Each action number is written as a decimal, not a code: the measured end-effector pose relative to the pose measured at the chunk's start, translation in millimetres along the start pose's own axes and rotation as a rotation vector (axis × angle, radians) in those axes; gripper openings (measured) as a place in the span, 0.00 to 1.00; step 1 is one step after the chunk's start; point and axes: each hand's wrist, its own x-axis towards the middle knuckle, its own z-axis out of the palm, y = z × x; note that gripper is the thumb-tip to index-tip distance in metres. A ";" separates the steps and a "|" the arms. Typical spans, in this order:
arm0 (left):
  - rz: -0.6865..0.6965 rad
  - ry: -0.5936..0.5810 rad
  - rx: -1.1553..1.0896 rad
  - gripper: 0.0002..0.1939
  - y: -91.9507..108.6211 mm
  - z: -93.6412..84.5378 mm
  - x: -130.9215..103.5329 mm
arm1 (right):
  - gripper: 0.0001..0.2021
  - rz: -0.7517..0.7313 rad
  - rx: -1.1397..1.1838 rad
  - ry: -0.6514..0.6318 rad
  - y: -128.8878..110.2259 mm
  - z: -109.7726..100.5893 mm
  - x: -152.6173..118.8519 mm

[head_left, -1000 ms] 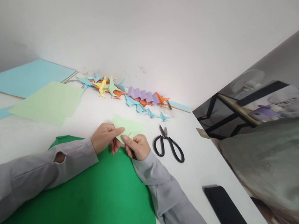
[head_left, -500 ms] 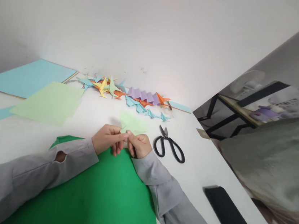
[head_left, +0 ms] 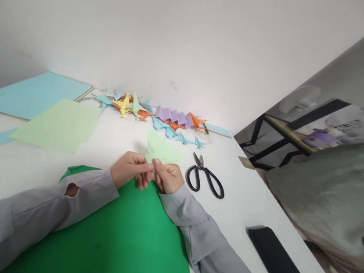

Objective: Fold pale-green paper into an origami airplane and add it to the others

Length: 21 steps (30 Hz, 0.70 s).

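Observation:
Both my hands meet at the far edge of a green sheet [head_left: 113, 234] on the white table. My left hand [head_left: 132, 169] pinches the lower left edge of a folded pale green paper [head_left: 162, 148]. Close against it, my right hand [head_left: 169, 175] grips the same paper between thumb and fingers. The paper's upper part fans out above my fingertips, and its lower edge is hidden by them. Scissors with black handles [head_left: 212, 175] lie just right of my right hand, blades slightly apart.
Folded paper figures in several colours [head_left: 124, 105] and a purple pleated strip [head_left: 174, 116] line the wall. Pale green [head_left: 60, 126] and blue sheets [head_left: 38, 92] lie at left. A long black object [head_left: 282, 264] lies at right, near the table edge.
The pale green paper has tilted slightly, its top standing a little higher. My hands keep their pinch on it. The whole view has shifted very slightly.

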 end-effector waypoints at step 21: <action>-0.086 0.013 -0.029 0.09 4.7 -0.5 -2.3 | 0.35 0.151 0.295 0.015 3.7 -5.4 7.9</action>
